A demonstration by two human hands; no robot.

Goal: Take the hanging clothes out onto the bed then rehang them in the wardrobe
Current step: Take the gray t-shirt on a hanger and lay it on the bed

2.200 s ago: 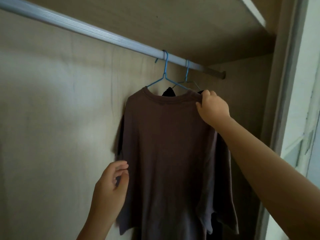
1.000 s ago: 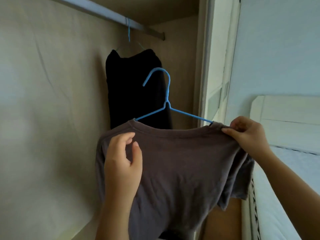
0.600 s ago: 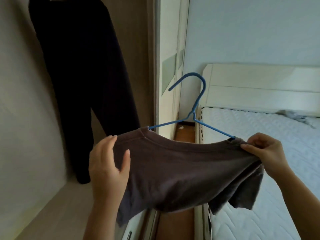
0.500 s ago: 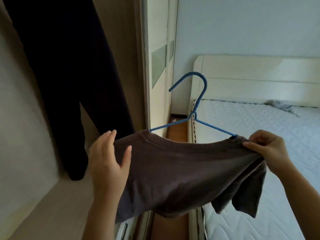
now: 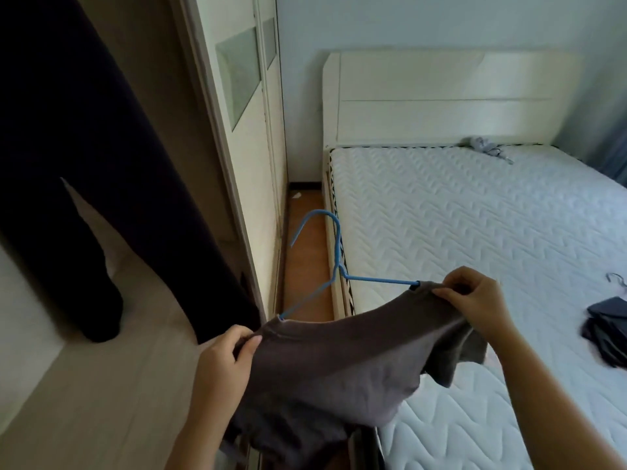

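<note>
brown-grey cotton, thin and limp: the shirt (image 5: 339,364) sags in a deep belly between its two shoulders and would fold wherever it is let go. it looks light, not slippery, and not fragile. it hangs in mid-air at the lower centre of the frame, between the wardrobe (image 5: 252,171) and the bed (image 5: 475,215), one sleeve drooping over the mattress edge, not yet laid down.

the only stiff part is the hanger (image 5: 336,245), thin blue wire with a curved hook, threaded through the neck. its arms show bare on both sides of the collar.

the left hand (image 5: 222,364) pinches one shoulder, thumb over bunched cloth. the right hand (image 5: 475,301) pinches the other shoulder just past the wire's end, fingers curled. whether it grips the wire inside the cloth too i cannot tell.

the shoulders are the sensible hold, i judge, since the wire there keeps the shirt spread. holding cloth alone could let the hanger slide out.

the mattress is white, quilted in wavy stitching, under a smooth cream headboard (image 5: 441,96). dark folded clothes (image 5: 607,330) lie at the right edge. long dark trousers (image 5: 68,157) hang in the wardrobe, upper left.
</note>
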